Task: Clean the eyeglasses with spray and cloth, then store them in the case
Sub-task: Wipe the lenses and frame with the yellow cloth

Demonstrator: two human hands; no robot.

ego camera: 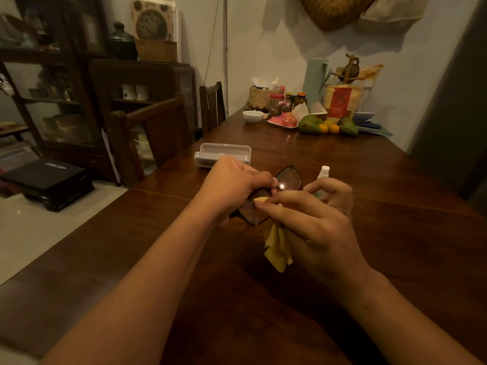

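Left hand (234, 184) grips glasses (288, 179) above tabletop (369, 233). Right hand (313, 225) pinches yellow cloth (278, 248) against near lens. Spray (323, 172) stands just behind; open case (224, 151) farther back.

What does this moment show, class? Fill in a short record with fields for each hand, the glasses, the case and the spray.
left hand: holds the eyeglasses by the bridge
right hand: presses a yellow cloth to the near lens
eyeglasses: dark frame, held above the wooden table
glasses case: open, empty, behind the left hand
spray bottle: upright, behind the right hand
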